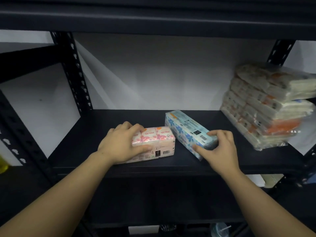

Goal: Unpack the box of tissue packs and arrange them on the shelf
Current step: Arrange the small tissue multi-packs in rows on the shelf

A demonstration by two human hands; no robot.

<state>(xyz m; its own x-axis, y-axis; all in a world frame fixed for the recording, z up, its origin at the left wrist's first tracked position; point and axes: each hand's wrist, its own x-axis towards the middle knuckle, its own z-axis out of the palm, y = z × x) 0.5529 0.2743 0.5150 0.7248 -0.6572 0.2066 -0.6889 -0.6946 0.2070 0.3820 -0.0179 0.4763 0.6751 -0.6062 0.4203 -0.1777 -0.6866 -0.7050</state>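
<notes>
A pink flowered tissue pack (pixel 159 142) lies on the black shelf board (pixel 95 144), near its front edge. My left hand (pixel 122 144) grips the pack's left end, fingers over the top and thumb on the front. To its right, a blue flowered tissue pack (pixel 185 130) lies at an angle, its far end pointing back left. My right hand (pixel 219 147) holds the blue pack's near end between thumb and fingers. The box is not in view.
A leaning stack of several orange-and-white tissue packs (pixel 263 106) fills the shelf's right end. Black slotted uprights stand at back left (pixel 73 69) and back right (pixel 280 50). Another shelf board (pixel 153 17) runs close overhead. A yellow object (pixel 3 164) sits at far left.
</notes>
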